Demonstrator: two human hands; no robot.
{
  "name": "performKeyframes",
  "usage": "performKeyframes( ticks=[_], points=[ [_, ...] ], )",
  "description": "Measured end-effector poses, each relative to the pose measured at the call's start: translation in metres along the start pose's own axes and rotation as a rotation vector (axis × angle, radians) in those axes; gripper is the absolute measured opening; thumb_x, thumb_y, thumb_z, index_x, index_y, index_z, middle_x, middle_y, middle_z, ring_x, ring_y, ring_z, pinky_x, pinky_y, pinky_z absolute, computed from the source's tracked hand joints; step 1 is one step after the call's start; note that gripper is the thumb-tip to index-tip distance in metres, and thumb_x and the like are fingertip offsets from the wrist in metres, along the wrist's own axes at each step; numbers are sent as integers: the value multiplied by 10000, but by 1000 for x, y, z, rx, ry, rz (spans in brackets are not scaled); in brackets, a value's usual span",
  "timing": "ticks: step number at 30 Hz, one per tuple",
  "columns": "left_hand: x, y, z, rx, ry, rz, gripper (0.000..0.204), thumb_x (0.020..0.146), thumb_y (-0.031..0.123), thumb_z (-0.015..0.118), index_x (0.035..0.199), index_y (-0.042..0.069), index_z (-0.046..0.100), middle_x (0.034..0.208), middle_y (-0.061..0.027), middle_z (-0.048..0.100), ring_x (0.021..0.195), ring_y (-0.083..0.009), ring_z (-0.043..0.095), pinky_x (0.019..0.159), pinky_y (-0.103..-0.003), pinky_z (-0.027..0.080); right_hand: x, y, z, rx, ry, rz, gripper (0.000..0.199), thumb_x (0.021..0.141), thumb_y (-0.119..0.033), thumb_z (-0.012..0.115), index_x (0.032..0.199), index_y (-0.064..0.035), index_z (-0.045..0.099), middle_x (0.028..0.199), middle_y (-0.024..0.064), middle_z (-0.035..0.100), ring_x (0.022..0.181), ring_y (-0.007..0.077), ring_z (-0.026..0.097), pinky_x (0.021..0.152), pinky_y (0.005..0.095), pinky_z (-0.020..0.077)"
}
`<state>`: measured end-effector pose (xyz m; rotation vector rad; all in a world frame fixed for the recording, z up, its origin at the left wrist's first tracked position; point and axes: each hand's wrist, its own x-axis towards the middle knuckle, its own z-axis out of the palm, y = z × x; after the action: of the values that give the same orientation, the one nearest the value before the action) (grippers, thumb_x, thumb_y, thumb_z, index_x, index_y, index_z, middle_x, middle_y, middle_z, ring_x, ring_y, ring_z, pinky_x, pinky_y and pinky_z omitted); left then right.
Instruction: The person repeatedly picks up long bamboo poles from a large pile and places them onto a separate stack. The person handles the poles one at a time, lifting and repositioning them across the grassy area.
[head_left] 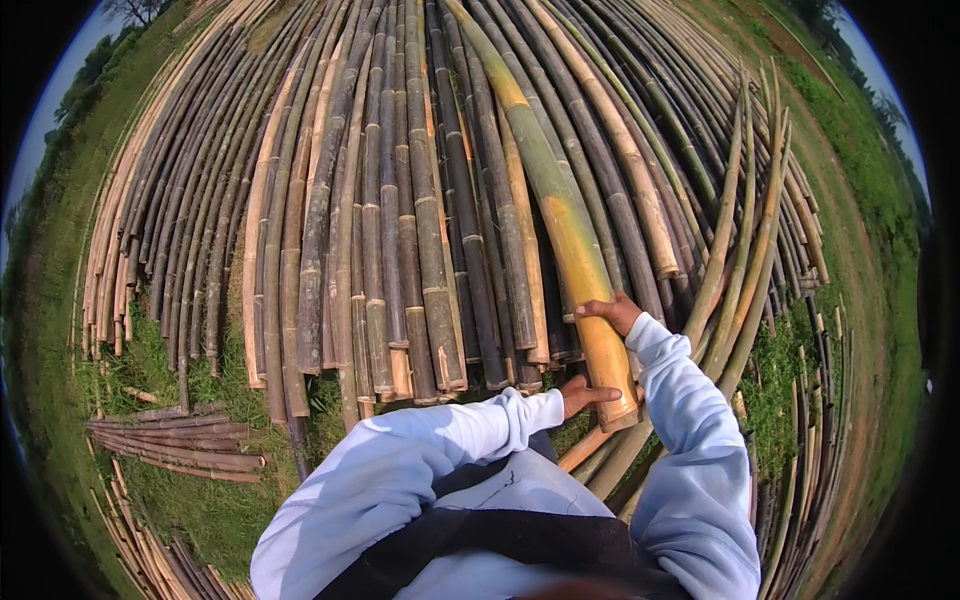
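- Head view: a yellow-green bamboo pole (580, 260) runs from the top centre of the frame down to its cut end, right of centre in the lower half; it is green higher up and yellow toward that end.
- Right hand (614, 312): partly closed around the pole's right side, a little above the cut end, with the thumb across the upper surface; the fingers underneath are hidden.
- Left hand (584, 397): partly closed at the pole's left side, close to the cut end and lower in the frame than the right, its thumb laid over the top; its other fingers are mostly out of sight.
- Sleeves (690, 430): 2 pale blue ones, reaching in from the lower edge.
- Dark bamboo poles (385, 200): laid side by side, filling the upper centre and upper left.
- Curved poles (745, 240): near the held pole, on the right of the frame, thin tips upward.
- Short poles (180, 442): a small stack at lower left, on green grass (190, 510).
- Dirt track (868, 330): along the right edge.
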<state>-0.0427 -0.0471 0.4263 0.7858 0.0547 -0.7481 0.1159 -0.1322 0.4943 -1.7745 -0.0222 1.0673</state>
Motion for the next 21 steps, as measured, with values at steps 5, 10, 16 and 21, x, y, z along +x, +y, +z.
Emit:
performKeyframes(
  ticks=[5, 10, 16, 21],
  points=[
    [-1, 25, -121, 488, 38, -151, 467, 883, 190, 538, 1279, -35, 440, 1136, -125, 586, 922, -179, 587, 759, -331, 470, -128, 104, 35, -116, 108, -28, 733, 607, -233, 809, 1222, -6, 481, 1091, 114, 606, 1001, 217, 577, 895, 328, 458],
    [29, 126, -242, 90, 675, 65, 702, 843, 455, 593, 1254, -99, 459, 1231, -277, 534, 1051, -360, 598, 912, -419, 489, -262, 237, 95, 361, 134, 136, 592, 683, -240, 726, 1183, -51, 471, 1052, 90, 592, 975, 243, 575, 819, 399, 478],
    [80, 154, -229, -24, 619, -17, 1203, 607, 668, 745, 1392, -98, 250, 1360, -325, 360, 1229, -378, 449, 1010, -440, 388, -443, 315, 169, -78, 475, 687, 672, 603, -325, 823, 1138, -86, 494, 1070, 119, 641, 1005, 289, 618, 822, 423, 508],
    [89, 93, -162, -204, 518, 120, 562, 712, 465, 735, 1073, 65, 575, 925, -135, 642, 805, -288, 628, 737, -414, 528, -497, 323, 197, -139, 450, 879, 837, 466, -243, 901, 1147, -78, 444, 1045, 154, 650, 1016, 306, 618, 874, 396, 499]
  ],
)
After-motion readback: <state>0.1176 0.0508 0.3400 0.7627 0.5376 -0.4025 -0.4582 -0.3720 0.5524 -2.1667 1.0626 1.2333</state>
